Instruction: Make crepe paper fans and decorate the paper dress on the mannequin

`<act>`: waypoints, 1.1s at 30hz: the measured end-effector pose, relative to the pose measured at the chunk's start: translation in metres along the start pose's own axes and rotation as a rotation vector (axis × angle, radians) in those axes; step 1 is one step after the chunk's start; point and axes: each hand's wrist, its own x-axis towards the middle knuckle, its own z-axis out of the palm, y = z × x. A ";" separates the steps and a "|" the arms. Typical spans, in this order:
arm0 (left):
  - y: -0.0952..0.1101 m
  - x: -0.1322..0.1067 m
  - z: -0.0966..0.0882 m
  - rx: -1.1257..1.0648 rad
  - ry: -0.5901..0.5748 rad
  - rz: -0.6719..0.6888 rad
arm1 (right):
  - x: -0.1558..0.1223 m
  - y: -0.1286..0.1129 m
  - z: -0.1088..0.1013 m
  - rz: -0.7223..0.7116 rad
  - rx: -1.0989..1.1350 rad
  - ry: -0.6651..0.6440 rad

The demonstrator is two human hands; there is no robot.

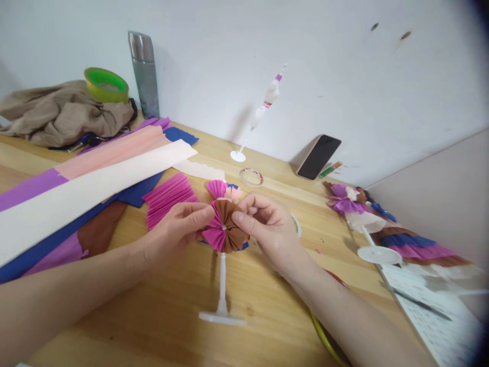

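Note:
A round pleated paper rosette, half magenta and half brown, faces me at the top of a white plastic stand. My left hand pinches its magenta edge between thumb and fingers. On the brown side, my right hand grips the rim the same way. Behind the rosette show more folded bits in magenta, peach and blue, partly hidden by it. Close beside my left hand lies a pleated magenta paper piece. Whether the rosette is fixed to the stand cannot be seen.
Crepe paper strips cover the left. At the wall are a brown cloth, a green tape roll, a flask, a thin white stand and a phone. Paper decorations and tweezers lie right.

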 end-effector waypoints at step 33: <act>0.001 0.003 0.003 -0.019 -0.032 -0.008 | 0.000 0.002 -0.003 -0.030 -0.010 -0.070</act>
